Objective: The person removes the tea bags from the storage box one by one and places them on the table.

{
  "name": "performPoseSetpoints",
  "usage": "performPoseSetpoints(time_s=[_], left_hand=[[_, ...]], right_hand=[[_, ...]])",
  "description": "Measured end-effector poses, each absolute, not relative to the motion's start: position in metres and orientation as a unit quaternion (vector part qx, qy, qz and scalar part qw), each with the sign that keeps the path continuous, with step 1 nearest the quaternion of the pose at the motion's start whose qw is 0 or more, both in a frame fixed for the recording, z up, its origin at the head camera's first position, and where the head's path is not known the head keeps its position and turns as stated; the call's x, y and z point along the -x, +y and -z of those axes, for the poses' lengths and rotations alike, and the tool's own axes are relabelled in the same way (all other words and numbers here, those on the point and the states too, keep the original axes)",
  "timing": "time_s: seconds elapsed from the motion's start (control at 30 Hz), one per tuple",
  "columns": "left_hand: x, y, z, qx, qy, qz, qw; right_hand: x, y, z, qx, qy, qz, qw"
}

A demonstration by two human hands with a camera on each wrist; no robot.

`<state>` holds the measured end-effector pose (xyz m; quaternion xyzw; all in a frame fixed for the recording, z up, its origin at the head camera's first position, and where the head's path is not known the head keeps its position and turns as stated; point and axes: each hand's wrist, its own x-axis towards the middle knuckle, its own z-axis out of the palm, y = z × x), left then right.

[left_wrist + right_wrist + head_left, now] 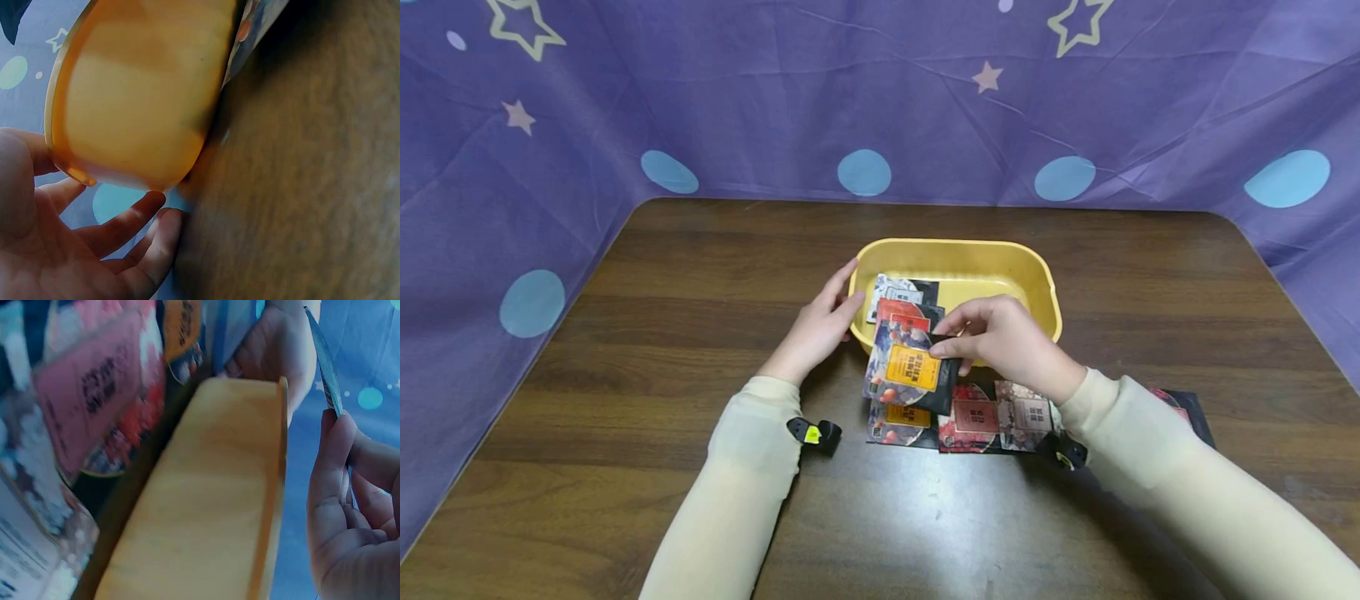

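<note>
While the spread left hand touches a yellow plastic tub, the right hand pinches a square, orange-labelled, purple-and-black sachet.

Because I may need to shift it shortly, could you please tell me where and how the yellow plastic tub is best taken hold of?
I would suggest the rim of the yellow plastic tub at its right end, coming from the right and pinching across the thin wall. That raised end stands free, whereas tea sachets crowd the near side.
</note>
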<state>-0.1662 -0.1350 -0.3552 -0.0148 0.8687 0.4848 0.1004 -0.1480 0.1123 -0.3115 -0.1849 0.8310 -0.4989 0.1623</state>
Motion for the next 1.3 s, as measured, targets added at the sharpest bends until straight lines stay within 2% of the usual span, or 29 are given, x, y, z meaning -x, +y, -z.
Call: performPoseSetpoints(time_s=[0.53, 1.0, 1.13, 1.3], left_hand=[[0.166, -0.136, 0.356, 0.015, 0.865, -0.491, 0.101], [0.166, -0.135, 0.355, 0.016, 0.865, -0.489, 0.107], [0.166, -0.135, 0.355, 0.015, 0.865, -0.490, 0.106], [0.165, -0.135, 0.355, 0.016, 0.865, -0.490, 0.106]], right_hand=[[0.118, 0.111, 0.336, 0.210, 0.811, 0.495, 0.231], [0.096, 0.106, 0.351, 0.243, 0.811, 0.465, 0.260], [0.093, 0.106, 0.355, 0.253, 0.828, 0.434, 0.251], [0.093, 0.104, 0.357, 0.291, 0.859, 0.373, 0.194]])
